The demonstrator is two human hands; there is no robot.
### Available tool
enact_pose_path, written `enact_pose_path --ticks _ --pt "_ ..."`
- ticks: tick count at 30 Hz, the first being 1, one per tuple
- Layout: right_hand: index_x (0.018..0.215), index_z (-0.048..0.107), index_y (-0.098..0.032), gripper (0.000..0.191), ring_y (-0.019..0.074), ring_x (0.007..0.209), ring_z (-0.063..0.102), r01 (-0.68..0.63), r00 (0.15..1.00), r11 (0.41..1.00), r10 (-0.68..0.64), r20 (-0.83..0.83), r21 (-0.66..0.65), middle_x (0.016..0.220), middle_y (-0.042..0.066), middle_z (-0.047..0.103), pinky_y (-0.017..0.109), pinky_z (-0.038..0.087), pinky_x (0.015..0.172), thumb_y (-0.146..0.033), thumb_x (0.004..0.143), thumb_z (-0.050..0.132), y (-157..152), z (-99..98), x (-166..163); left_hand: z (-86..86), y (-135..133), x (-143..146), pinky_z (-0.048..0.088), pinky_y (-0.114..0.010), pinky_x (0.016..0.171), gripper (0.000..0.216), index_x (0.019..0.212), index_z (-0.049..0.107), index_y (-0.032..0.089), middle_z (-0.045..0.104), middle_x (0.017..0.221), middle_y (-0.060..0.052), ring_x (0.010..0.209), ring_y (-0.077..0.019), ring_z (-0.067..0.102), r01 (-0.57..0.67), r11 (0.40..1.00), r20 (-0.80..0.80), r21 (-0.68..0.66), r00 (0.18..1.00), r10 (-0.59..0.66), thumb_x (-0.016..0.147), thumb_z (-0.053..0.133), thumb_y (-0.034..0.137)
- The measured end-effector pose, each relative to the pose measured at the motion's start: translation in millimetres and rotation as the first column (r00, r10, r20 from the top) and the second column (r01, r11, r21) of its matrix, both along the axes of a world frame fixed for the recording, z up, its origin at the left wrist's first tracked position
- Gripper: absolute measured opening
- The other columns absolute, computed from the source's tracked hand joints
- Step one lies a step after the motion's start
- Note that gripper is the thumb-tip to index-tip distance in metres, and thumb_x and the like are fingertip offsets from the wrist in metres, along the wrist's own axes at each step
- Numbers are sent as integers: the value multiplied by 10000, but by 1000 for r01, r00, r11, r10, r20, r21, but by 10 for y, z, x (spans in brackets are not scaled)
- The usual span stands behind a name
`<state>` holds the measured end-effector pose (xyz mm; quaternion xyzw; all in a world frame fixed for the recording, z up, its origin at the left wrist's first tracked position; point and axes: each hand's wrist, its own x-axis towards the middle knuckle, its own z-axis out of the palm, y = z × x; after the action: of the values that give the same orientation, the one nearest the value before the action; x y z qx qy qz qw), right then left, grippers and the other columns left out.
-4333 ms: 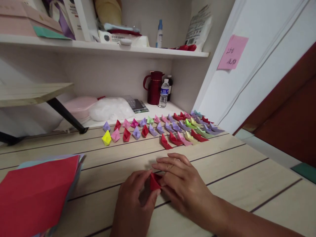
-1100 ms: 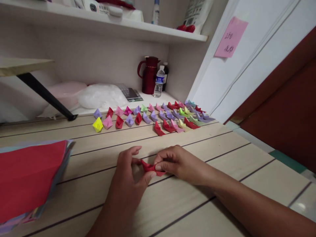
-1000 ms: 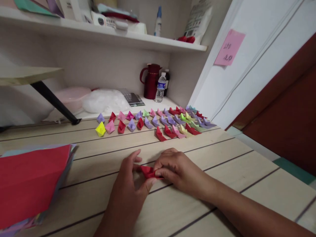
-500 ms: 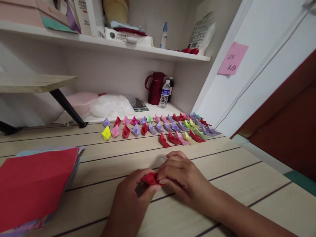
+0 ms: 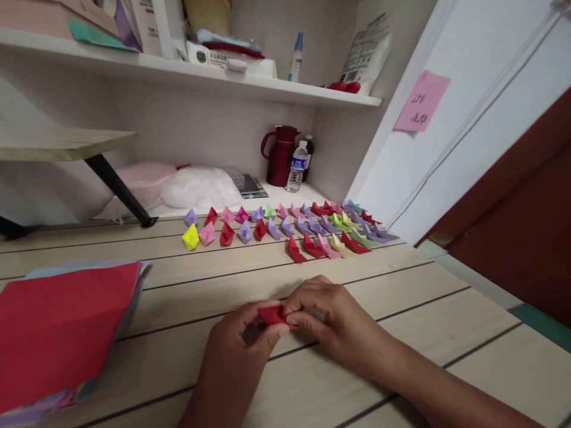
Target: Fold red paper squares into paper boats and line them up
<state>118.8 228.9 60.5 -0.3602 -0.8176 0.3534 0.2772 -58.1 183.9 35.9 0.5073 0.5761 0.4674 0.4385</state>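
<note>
A small red folded paper boat (image 5: 271, 315) is held between my two hands just over the slatted tabletop. My left hand (image 5: 243, 339) pinches its left end between thumb and fingers. The thumb and forefinger of my right hand (image 5: 328, 315) close on its right side, partly hiding it. Beyond the hands stand rows of finished paper boats in several colours, among them a yellow boat (image 5: 190, 238) at the left end and a red boat (image 5: 295, 249) in the nearest row.
A stack of coloured paper with a red sheet (image 5: 66, 327) on top lies at the left. Behind the boats are a water bottle (image 5: 297, 167), a dark red jug (image 5: 281, 156) and a white plastic bag (image 5: 200, 187). A small raised shelf (image 5: 66, 144) stands on black legs.
My right fingers have shifted on the red paper boat, with thumb and forefinger now pinching more plainly. The boat has tilted slightly; the view has moved a little.
</note>
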Motion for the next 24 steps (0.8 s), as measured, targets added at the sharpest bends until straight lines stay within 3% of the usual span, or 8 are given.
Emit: enact_pose_path --ticks 2,4,8,12,16,20,22,24 --pt "779 668 -152 240 136 651 544 35 991 930 -79 -106 -365 715 20 659 273 406 663 -378 860 661 34 -12 13 26 20 -50 497 -288 831 242 953 738 244 757 887 -3 877 -193 676 73 997 55 -12 996 -73 781 652 391" --pt "751 669 -137 306 115 606 517 22 961 809 -180 -211 -587 668 6 639 242 395 608 -432 771 746 70 -11 24 40 32 -93 489 -268 828 276 977 718 239 737 845 7 864 -174 658 57 998 92 1 994 -57 825 604 440" --pt "731 688 -114 334 94 558 517 -43 869 669 -341 -358 -742 615 7 629 218 410 586 -415 682 825 100 14 21 35 19 -87 473 -231 696 237 827 682 227 661 684 34 709 -145 612 -58 998 98 19 994 56 801 633 458" --pt "696 691 -110 216 81 505 528 -154 823 602 -361 -439 -784 619 13 646 206 422 561 -267 654 834 98 -14 9 44 -15 -6 432 -230 587 249 694 673 217 571 564 47 573 -130 539 -151 988 128 27 981 147 735 689 461" --pt "718 713 -107 152 82 524 538 -184 816 596 -351 -460 -782 691 35 680 215 450 595 -218 677 809 97 -61 14 62 -19 23 432 -239 583 256 763 731 213 564 529 46 566 -136 545 -206 978 195 -16 959 205 695 709 458" --pt "809 733 -116 214 90 556 525 -150 835 623 -336 -436 -768 684 17 653 231 439 637 -290 711 809 67 -66 -17 55 -11 21 416 -226 574 241 782 745 210 572 516 50 551 -121 537 -203 978 211 -48 955 208 681 719 427" --pt "775 713 -134 252 98 591 515 -82 848 685 -334 -412 -724 673 0 633 231 411 642 -359 720 812 42 -54 -51 45 -11 23 417 -227 579 214 774 750 208 592 536 46 554 -121 545 -200 979 213 -45 955 205 691 712 401" --pt "723 684 -140 285 111 635 507 -31 871 783 -283 -401 -621 675 -7 619 237 388 659 -399 739 799 20 -42 -82 35 -13 28 422 -229 595 185 772 754 204 606 552 42 565 -124 557 -197 980 211 -32 957 199 706 704 370"
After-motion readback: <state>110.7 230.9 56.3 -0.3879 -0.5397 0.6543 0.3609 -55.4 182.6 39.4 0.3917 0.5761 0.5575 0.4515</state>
